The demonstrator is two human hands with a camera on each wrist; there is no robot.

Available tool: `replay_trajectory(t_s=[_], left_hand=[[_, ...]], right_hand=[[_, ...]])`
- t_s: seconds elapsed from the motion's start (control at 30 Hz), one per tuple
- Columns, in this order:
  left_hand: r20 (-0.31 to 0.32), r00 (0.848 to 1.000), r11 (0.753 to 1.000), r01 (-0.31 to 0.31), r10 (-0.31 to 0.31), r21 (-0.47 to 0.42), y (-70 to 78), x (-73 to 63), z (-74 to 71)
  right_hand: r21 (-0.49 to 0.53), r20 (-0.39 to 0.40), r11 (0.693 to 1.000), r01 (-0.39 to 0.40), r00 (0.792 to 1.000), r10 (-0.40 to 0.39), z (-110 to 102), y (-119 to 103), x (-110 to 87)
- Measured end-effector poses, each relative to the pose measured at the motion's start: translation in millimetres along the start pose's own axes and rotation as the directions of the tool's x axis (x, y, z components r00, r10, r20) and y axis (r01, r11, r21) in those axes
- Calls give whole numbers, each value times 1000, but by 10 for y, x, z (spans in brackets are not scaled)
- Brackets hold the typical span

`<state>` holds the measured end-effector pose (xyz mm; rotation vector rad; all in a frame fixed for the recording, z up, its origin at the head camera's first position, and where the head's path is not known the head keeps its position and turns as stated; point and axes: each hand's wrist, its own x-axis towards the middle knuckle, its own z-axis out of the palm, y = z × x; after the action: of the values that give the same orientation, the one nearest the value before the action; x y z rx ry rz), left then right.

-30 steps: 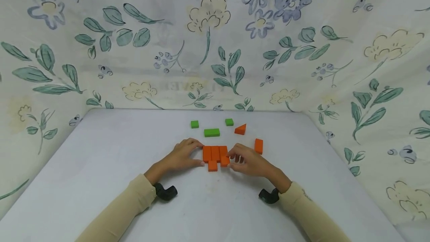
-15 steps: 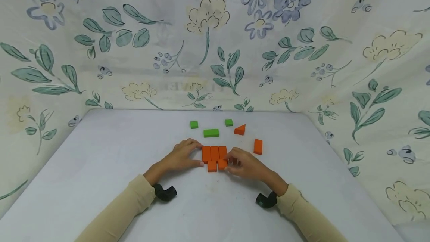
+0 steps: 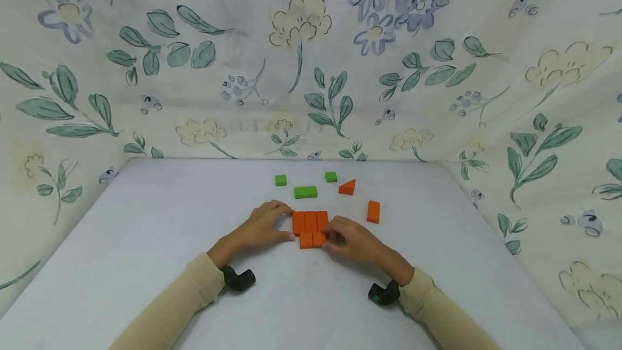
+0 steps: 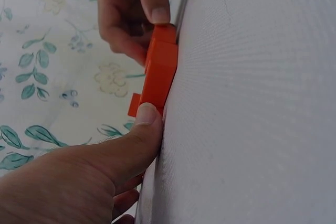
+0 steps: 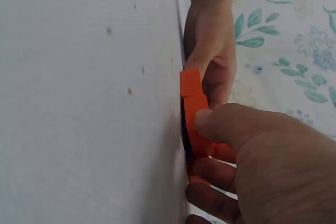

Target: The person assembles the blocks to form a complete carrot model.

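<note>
Three orange rectangular blocks [image 3: 310,222] lie side by side in the middle of the table. Against their near side, two smaller-looking orange blocks sit together, a left one [image 3: 306,241] and a right one [image 3: 318,240]. My left hand [image 3: 264,224] holds the left end of the row, index fingertip at its far corner and thumb at its near corner. In the left wrist view that thumb rests right at the orange block [image 4: 159,77]. My right hand [image 3: 357,241] pinches the right near block [image 5: 198,141], thumb on its near face, other fingers curled behind.
Behind the row lie a long green block [image 3: 305,193] and two small green blocks, left [image 3: 281,180] and right [image 3: 331,177]. An orange triangular block [image 3: 347,188] and an orange rectangular block [image 3: 373,212] lie to the right. A floral cloth [image 3: 243,96] hangs behind the table.
My right hand has moved left and slightly nearer, sliding its orange block from the row's right end up against the other near block. My left hand stays in place.
</note>
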<state>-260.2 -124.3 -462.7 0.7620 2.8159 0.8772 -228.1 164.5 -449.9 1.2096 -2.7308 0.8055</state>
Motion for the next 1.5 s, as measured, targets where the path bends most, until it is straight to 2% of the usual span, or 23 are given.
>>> replay_trajectory(t_s=[0.23, 0.53, 0.67, 0.77, 0.87, 0.93, 1.0, 1.03, 1.13, 1.17, 1.2, 1.23, 1.27, 1.3, 1.5], left_hand=[[3, 1000, 1000, 9, -9, 0, 12, 10, -18], [-5, 1000, 1000, 5, -5, -8, -7, 6, -1], [-1, 1000, 1000, 6, -6, -24, -21, -1, 7], [-2, 1000, 1000, -5, 5, -29, -26, -3, 14], [-12, 1000, 1000, -21, 20, -21, -32, 1, 13], [-16, 1000, 999, -26, 25, -19, -37, 4, 13], [-17, 1000, 999, -27, 27, -20, -45, 7, 13], [-16, 1000, 999, -27, 26, -19, -47, 8, 11], [-10, 1000, 1000, -20, 20, -16, -50, 6, 8], [-11, 1000, 1000, -18, 18, -12, -52, 4, 6], [-12, 1000, 1000, -16, 16, -10, -53, 1, 3], [-16, 1000, 1000, -15, 15, -8, -53, -1, 1], [-18, 1000, 1000, -15, 15, -9, -54, -3, 0], [-20, 1000, 1000, -17, 16, -14, -53, -6, -1], [-17, 1000, 1000, -19, 18, -22, -8, -25, -5]], right_hand=[[-112, -6, 993, 25, 1000, -26, 24, -3, 5], [-170, -13, 984, 55, 998, -59, 14, -37, -8], [-105, -31, 994, -2, 1000, -2, -88, -60, 12], [-49, -105, 996, -70, 992, 64, -255, -24, 40], [-23, -182, 989, -145, 973, 139, -458, 93, 59], [-19, -200, 974, -228, 955, 219, -582, 199, 48], [-21, -172, 934, -357, 921, 349, -683, 298, 17], [-35, -149, 899, -436, 892, 427, -720, 340, -4], [-133, -47, 756, -641, 766, 641, -758, 431, -64], [-170, -20, 712, -681, 725, 689, -748, 442, -78], [-204, -3, 677, -707, 692, 722, -725, 455, -86], [-233, 4, 650, -723, 668, 744, -692, 466, -92], [-253, 4, 633, -732, 654, 757, -656, 471, -94], [-265, -7, 626, -733, 651, 759, -618, 475, -94], [-259, -49, 629, -733, 661, 749, -535, 456, -97]])
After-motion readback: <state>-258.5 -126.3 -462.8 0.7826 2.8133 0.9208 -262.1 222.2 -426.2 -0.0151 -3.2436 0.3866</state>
